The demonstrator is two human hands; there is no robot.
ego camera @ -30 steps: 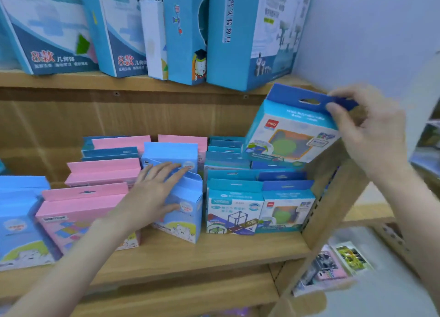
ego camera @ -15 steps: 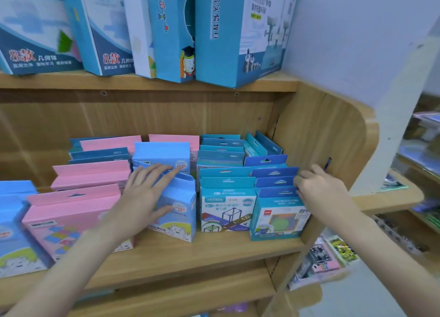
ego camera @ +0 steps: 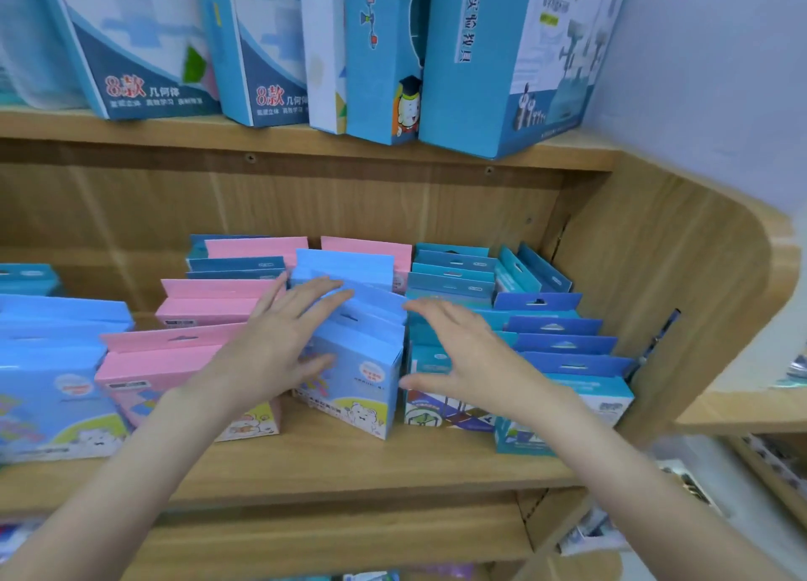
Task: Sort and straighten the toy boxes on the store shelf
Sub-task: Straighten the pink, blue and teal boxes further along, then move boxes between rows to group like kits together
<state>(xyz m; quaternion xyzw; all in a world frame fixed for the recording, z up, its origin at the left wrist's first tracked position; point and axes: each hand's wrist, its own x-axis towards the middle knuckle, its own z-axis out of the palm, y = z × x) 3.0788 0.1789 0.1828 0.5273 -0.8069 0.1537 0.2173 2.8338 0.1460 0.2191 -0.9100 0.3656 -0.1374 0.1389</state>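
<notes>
Small toy boxes stand in rows on the wooden shelf [ego camera: 305, 462]. A light blue box with a bear picture [ego camera: 362, 375] stands slightly turned in the middle. My left hand [ego camera: 279, 340] rests on its left side and top flap with straight fingers. My right hand [ego camera: 463, 353] is spread beside the box's right edge, over a teal box with a cube picture [ego camera: 428, 406]; whether it touches is unclear. Pink boxes [ego camera: 166, 362] stand to the left. A row of dark blue-topped boxes [ego camera: 563, 344] fills the right end.
Large blue boxes [ego camera: 502, 56] stand on the upper shelf. The wooden side panel [ego camera: 681, 301] closes the shelf on the right. More light blue boxes [ego camera: 52, 362] sit at the far left. Packets lie on a lower shelf [ego camera: 594, 532] at the bottom right.
My right hand set the dark blue-topped box at the front of the right row, then let go and moved left to the bear box. My left hand stayed on it.
</notes>
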